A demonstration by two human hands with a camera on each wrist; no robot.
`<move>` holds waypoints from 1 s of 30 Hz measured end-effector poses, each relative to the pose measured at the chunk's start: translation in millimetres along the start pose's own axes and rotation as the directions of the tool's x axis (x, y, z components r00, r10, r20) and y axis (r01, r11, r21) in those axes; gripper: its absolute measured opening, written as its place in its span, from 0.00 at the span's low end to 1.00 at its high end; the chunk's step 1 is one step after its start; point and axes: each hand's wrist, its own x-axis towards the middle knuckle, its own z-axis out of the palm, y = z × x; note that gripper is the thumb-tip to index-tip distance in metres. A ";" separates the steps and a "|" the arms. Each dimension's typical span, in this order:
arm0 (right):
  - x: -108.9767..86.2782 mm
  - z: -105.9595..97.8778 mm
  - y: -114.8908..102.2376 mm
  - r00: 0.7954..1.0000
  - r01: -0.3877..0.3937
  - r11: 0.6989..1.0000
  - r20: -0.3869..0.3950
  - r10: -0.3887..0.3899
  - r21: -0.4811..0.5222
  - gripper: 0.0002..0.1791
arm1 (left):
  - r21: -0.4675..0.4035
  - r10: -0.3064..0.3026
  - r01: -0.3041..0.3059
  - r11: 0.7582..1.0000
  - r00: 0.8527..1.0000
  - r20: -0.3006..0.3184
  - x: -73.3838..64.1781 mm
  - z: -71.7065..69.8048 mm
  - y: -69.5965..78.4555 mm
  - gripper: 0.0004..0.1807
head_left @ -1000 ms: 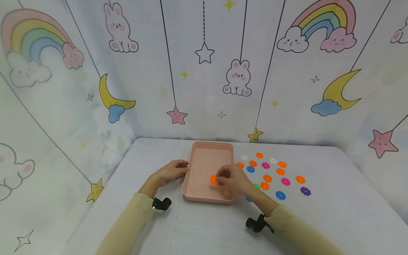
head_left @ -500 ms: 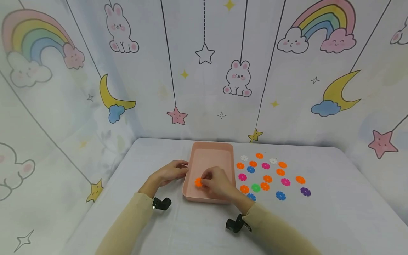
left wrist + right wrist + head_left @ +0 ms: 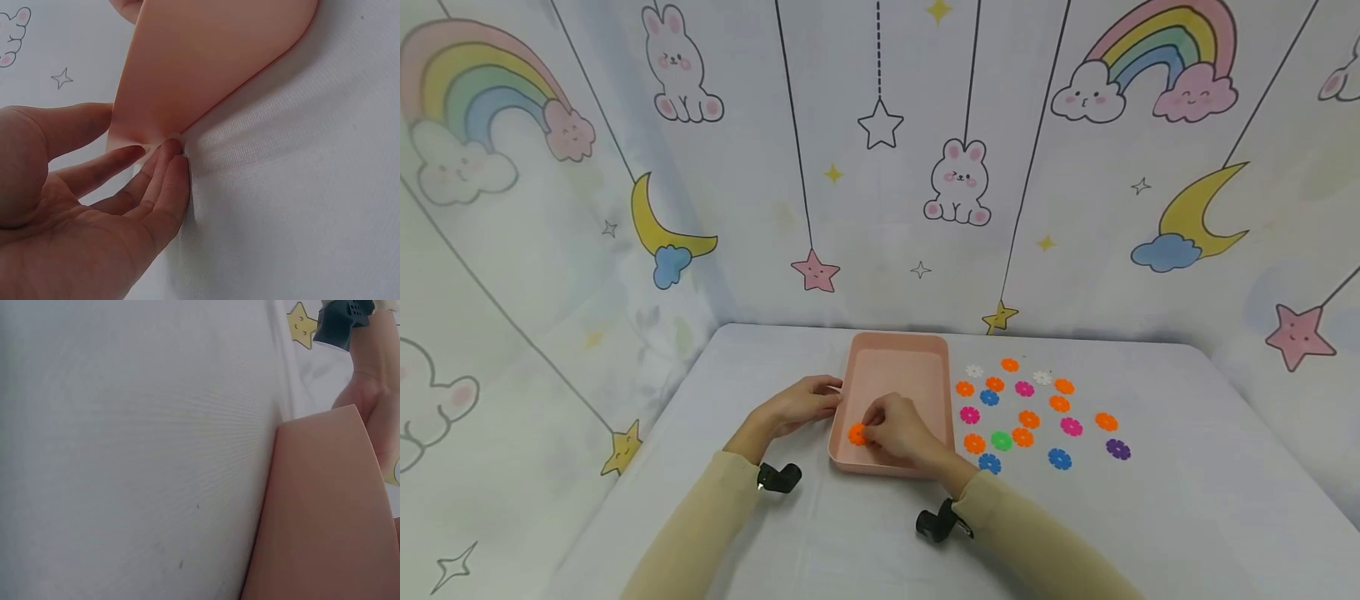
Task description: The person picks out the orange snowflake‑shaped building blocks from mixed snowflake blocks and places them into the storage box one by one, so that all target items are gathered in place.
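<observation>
A pink rectangular tray (image 3: 904, 358) lies on the white table. My right hand (image 3: 901, 429) is over its near part and pinches an orange flower-shaped disc (image 3: 857, 434) between thumb and fingers, close to the near left corner. Whether the disc touches the tray floor I cannot tell. At the tray's left side is my left hand (image 3: 797, 406). In the left wrist view its thumb and fingers (image 3: 172, 181) rest against the outer wall (image 3: 200, 56) of the tray, loosely bent. The right wrist view shows the tray's outer wall (image 3: 325, 512), with the right hand's fingers out of sight.
Right of the tray lie several loose flower-shaped discs: orange, pink (image 3: 1071, 427), blue (image 3: 1060, 458), white (image 3: 974, 371), one green (image 3: 1002, 441) and one purple (image 3: 1118, 449). A patterned curtain (image 3: 880, 217) hangs behind the table.
My right hand has moved left inside the tray with the orange disc, toward the near left corner. Discs formerly hidden by the right arm now show. My left hand stays in place.
</observation>
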 end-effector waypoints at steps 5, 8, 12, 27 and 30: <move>1.2 1.8 0.1 1.000 -0.004 1.000 -0.001 0.004 -0.018 0.02 | -0.013 0.000 0.000 1.000 1.000 0.002 0.0 -0.5 -0.4 0.27; 1.7 1.9 0.8 1.000 0.004 0.999 -0.008 -0.004 -0.043 0.02 | -0.013 0.001 -0.001 1.000 1.000 0.006 0.1 -0.3 -0.2 0.27; 2.1 1.7 2.2 1.000 0.018 0.997 -0.016 -0.019 -0.070 0.02 | 0.001 -0.003 0.003 1.000 1.000 0.005 -0.6 -0.3 1.2 0.27; -8.5 -9.3 -0.4 1.000 0.020 0.988 0.013 -0.019 -0.155 0.10 | -0.019 -0.002 0.002 1.000 1.000 0.006 3.0 -2.3 -2.6 0.26; -16.7 -19.5 0.9 0.998 0.058 0.981 0.030 -0.054 -0.184 0.13 | -0.019 -0.007 0.007 1.000 1.000 0.003 2.2 -1.9 -1.9 0.26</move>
